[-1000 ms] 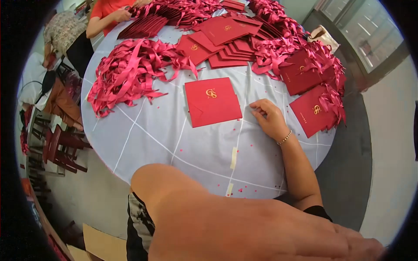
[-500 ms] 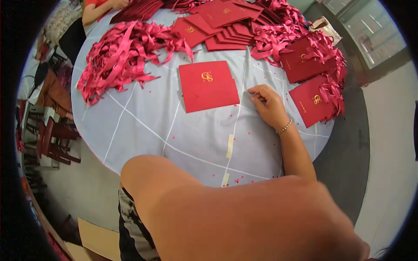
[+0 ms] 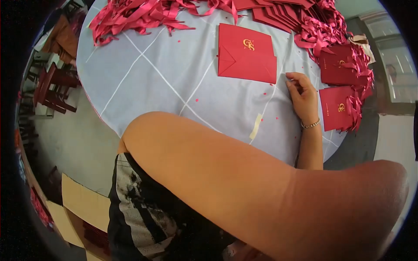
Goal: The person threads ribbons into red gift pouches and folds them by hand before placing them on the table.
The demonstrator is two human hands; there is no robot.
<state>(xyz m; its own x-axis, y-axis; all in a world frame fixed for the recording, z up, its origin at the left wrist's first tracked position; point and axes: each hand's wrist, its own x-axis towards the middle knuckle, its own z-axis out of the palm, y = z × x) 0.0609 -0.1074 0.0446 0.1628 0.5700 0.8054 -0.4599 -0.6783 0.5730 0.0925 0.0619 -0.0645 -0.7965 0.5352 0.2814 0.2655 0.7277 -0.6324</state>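
Observation:
A red paper gift bag (image 3: 247, 58) with a gold monogram lies flat on the table, its folded bottom toward me. My right hand (image 3: 303, 95), with a beaded bracelet at the wrist, rests on the cloth just right of that bag, not touching it. Its fingers curl loosely, the thumb stands apart from them, and nothing is held. Across the lower frame a bent bare arm (image 3: 226, 161) blocks part of the table edge; my left hand is out of sight.
Pink ribbons (image 3: 143, 17) lie heaped at the back left. Stacked red bags (image 3: 278, 15) stand at the back, and more ribboned bags (image 3: 337, 108) at the right edge. Small red dots and a tape strip (image 3: 256, 126) mark the tablecloth (image 3: 152, 87). An opened cardboard box (image 3: 85, 202) sits lower left.
My view has tilted down and shifted left, so the table contents appear higher and farther right. The bent arm covers more of the lower right. My right hand keeps its place beside the bag.

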